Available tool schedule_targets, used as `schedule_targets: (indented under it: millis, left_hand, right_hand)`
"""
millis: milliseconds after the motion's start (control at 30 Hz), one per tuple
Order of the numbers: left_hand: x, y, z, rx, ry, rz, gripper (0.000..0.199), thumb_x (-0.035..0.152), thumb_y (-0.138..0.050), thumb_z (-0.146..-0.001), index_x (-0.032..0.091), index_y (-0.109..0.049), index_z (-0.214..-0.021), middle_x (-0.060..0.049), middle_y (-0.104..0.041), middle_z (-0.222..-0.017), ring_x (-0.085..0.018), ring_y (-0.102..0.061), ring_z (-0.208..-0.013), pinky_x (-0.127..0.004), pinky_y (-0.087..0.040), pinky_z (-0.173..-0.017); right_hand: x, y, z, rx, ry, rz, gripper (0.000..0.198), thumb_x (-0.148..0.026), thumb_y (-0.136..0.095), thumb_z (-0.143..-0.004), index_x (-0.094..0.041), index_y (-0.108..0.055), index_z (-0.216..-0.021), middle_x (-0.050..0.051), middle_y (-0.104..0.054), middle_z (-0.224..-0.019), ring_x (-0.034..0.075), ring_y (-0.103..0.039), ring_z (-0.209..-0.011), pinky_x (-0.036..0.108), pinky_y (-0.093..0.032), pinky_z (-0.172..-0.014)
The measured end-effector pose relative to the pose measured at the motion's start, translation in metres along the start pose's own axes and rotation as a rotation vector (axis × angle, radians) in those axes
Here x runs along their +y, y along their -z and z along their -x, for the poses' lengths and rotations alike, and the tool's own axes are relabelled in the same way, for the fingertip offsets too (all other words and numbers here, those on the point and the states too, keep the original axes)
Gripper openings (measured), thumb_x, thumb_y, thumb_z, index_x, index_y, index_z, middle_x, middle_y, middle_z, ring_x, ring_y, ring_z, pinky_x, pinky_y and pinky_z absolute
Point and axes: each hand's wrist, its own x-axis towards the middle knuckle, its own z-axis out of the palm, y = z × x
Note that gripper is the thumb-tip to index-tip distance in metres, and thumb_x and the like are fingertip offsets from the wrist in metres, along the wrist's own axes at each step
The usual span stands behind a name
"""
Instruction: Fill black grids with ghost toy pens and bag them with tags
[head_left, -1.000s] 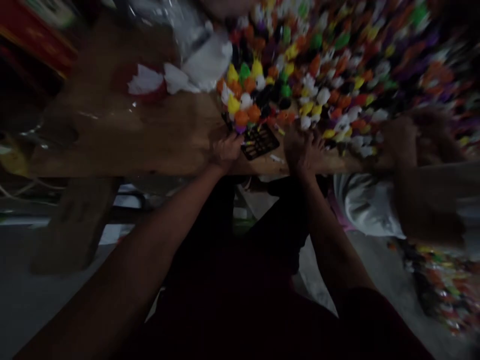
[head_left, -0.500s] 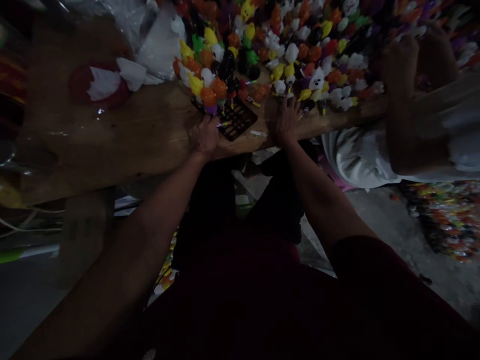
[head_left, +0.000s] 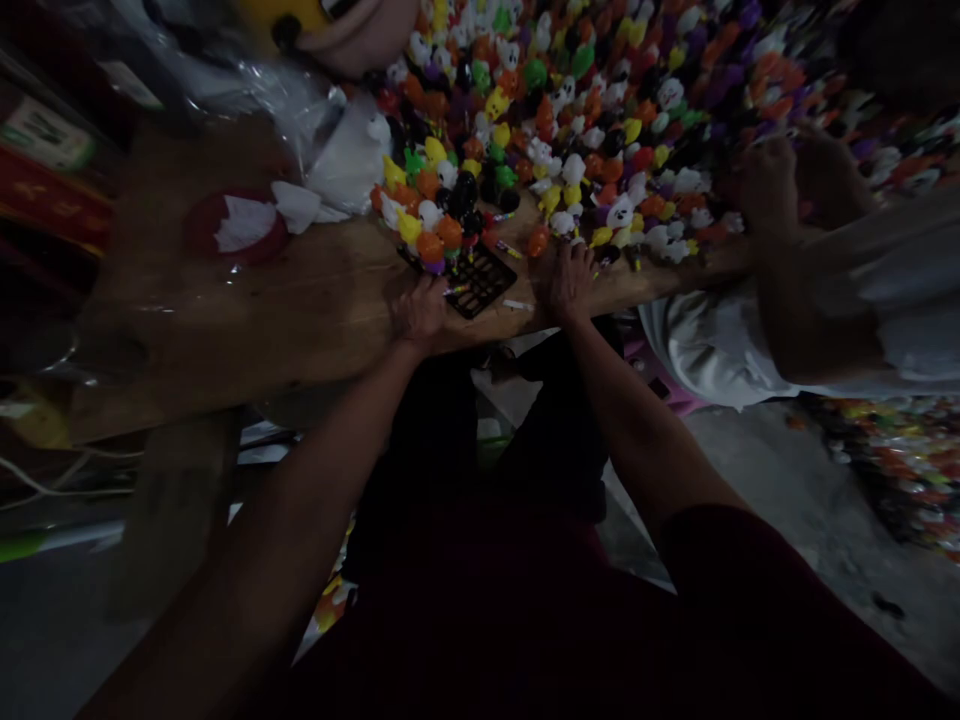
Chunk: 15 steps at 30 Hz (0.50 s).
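My left hand (head_left: 421, 310) rests on the wooden table's front edge, fingers lying forward beside a black plastic grid tray (head_left: 486, 285). On the tray's far side several small figure-topped toys with patterned stems crowd together, among them an orange figure head (head_left: 430, 248) and a yellow one (head_left: 409, 227). To the tray's right, my right hand (head_left: 571, 285) lies on the table edge with its fingers stretched toward the toys. A single orange figure (head_left: 537, 241) sits close to its left. No held object shows in either hand; the dim light blurs the fingertips.
A large heap of colourful figures (head_left: 577, 110) covers the back of the table (head_left: 300, 320). Left stand a red round dish (head_left: 201, 228) with white paper and clear plastic bags (head_left: 300, 110). Another person's hand (head_left: 771, 180) works at right. More toys (head_left: 892, 450) lie on the floor.
The camera view has tilted up slightly, so the table and toys appear lower, showing more of the heap. Both hands stay in place on the table edge.
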Motion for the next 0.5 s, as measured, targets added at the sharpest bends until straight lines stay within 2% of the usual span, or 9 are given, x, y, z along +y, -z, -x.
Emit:
schedule_targets:
  millis: [167,267,400,500]
  left_hand:
    - [0.002,-0.001,0.001,-0.035,-0.003,-0.004,0.046,0.019,-0.038,-0.106,0.028,-0.061,-0.145,-0.011,-0.062,-0.146,-0.03,-0.065,-0.123,-0.039,-0.051,-0.099]
    - [0.002,-0.006,-0.001,-0.012,-0.009,-0.005,0.043,0.019,-0.042,-0.104,0.027,-0.066,-0.138,-0.01,-0.066,-0.141,-0.028,-0.068,-0.119,-0.035,-0.053,-0.094]
    - [-0.001,-0.013,-0.004,0.022,-0.004,-0.011,0.04,0.018,-0.045,-0.102,0.027,-0.069,-0.133,-0.01,-0.068,-0.136,-0.027,-0.069,-0.115,-0.035,-0.054,-0.092]
    - [-0.003,-0.014,-0.004,0.032,-0.012,-0.007,0.038,0.017,-0.046,-0.101,0.024,-0.072,-0.126,-0.011,-0.07,-0.13,-0.026,-0.068,-0.117,-0.033,-0.053,-0.096]
  right_hand:
    - [-0.003,0.016,0.007,-0.016,-0.036,-0.017,0.042,-0.024,-0.038,-0.103,-0.011,-0.058,-0.137,0.023,-0.057,-0.139,0.036,-0.047,-0.125,0.049,-0.035,-0.104]
    - [-0.001,0.021,0.008,-0.058,0.039,-0.052,0.043,-0.023,-0.041,-0.101,-0.01,-0.061,-0.136,0.024,-0.057,-0.144,0.036,-0.048,-0.125,0.048,-0.035,-0.104]
    - [0.004,0.013,0.006,-0.011,0.126,-0.089,0.05,-0.02,-0.043,-0.099,-0.011,-0.055,-0.147,0.024,-0.055,-0.149,0.036,-0.046,-0.132,0.049,-0.034,-0.107]
    - [0.006,0.005,0.006,-0.015,0.126,-0.07,0.047,-0.024,-0.049,-0.097,-0.009,-0.058,-0.141,0.025,-0.059,-0.141,0.037,-0.049,-0.126,0.05,-0.035,-0.106]
